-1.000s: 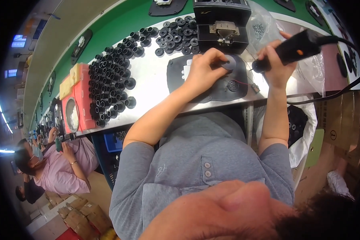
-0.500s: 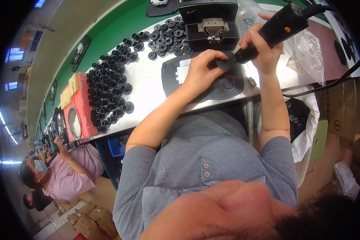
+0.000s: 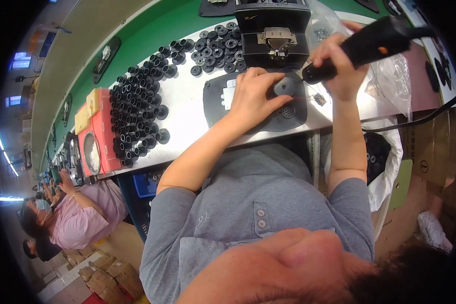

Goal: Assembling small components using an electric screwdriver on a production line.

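Note:
My left hand [image 3: 251,96] comes in over the table with thumb and forefinger curved round a round dark disc [image 3: 285,87] that has a small centre hole. The disc sits above a flat black base plate [image 3: 214,109] with a white block [image 3: 228,95] and a round group of holes. My right hand [image 3: 341,68] is wrapped round a black corded electric screwdriver [image 3: 372,43] with an orange switch, held slantwise. Its nose points at the disc's right edge; whether the bit touches anything is too small to tell. A small wired part [image 3: 319,99] lies to the right.
Many black flanged tubes [image 3: 142,101] stand at left, with black round discs [image 3: 218,48] behind. A black box-shaped fixture [image 3: 276,40] stands beyond my hands. Clear plastic bags [image 3: 390,76] lie at right, near the screwdriver cord [image 3: 425,119]. A co-worker [image 3: 83,218] sits at far left.
The disc in my left fingers has turned from tilted to face-up. The screwdriver has shifted slightly to the right with my right hand. The view has moved a little.

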Action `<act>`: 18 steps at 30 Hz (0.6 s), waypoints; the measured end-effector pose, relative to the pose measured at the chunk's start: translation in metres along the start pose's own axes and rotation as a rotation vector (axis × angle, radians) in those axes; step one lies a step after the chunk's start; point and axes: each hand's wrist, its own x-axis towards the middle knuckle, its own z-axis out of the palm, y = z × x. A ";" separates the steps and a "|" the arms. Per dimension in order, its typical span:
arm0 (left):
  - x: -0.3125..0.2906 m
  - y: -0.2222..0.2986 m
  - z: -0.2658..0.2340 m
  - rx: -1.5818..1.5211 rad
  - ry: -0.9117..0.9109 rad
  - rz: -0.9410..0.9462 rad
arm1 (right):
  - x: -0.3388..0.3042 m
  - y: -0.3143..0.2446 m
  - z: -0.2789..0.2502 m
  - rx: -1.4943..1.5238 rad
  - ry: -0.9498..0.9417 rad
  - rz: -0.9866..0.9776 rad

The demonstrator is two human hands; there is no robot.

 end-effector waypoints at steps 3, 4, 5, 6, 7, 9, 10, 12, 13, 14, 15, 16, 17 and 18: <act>-0.003 -0.005 -0.002 0.032 -0.013 -0.027 | 0.019 -0.012 0.013 0.058 -0.020 -0.116; -0.002 -0.007 0.000 0.019 0.006 0.028 | 0.025 -0.012 0.017 0.060 -0.028 -0.115; -0.001 -0.007 0.001 0.006 0.025 0.085 | 0.031 -0.012 0.023 0.049 -0.024 -0.157; 0.002 -0.005 0.001 -0.001 0.022 0.098 | 0.038 -0.017 0.029 0.027 -0.010 -0.207; 0.003 -0.003 0.001 -0.015 -0.006 0.081 | 0.043 -0.024 0.039 0.008 0.160 -0.160; -0.002 -0.004 -0.004 -0.013 -0.010 0.040 | 0.046 -0.013 0.049 -0.007 0.148 -0.137; -0.004 -0.004 -0.007 -0.005 -0.024 -0.003 | 0.047 -0.008 0.052 -0.028 0.148 -0.117; -0.006 -0.004 -0.010 -0.003 -0.040 -0.041 | 0.049 -0.004 0.056 -0.044 0.111 -0.124; -0.006 -0.004 -0.011 -0.006 -0.038 -0.039 | 0.049 -0.001 0.057 -0.117 0.074 -0.102; -0.007 -0.004 -0.010 -0.009 -0.034 -0.038 | 0.049 0.002 0.058 -0.189 0.035 -0.079; -0.007 -0.004 -0.010 -0.010 -0.032 -0.041 | 0.049 0.006 0.055 -0.158 0.001 -0.027; -0.007 -0.004 -0.010 -0.009 -0.027 -0.033 | 0.048 0.009 0.054 -0.159 -0.002 -0.023; -0.006 -0.005 -0.009 -0.009 -0.024 -0.024 | 0.047 0.011 0.053 -0.197 -0.063 -0.010; -0.006 -0.005 -0.009 -0.012 -0.023 -0.028 | 0.046 0.013 0.052 -0.234 -0.125 0.003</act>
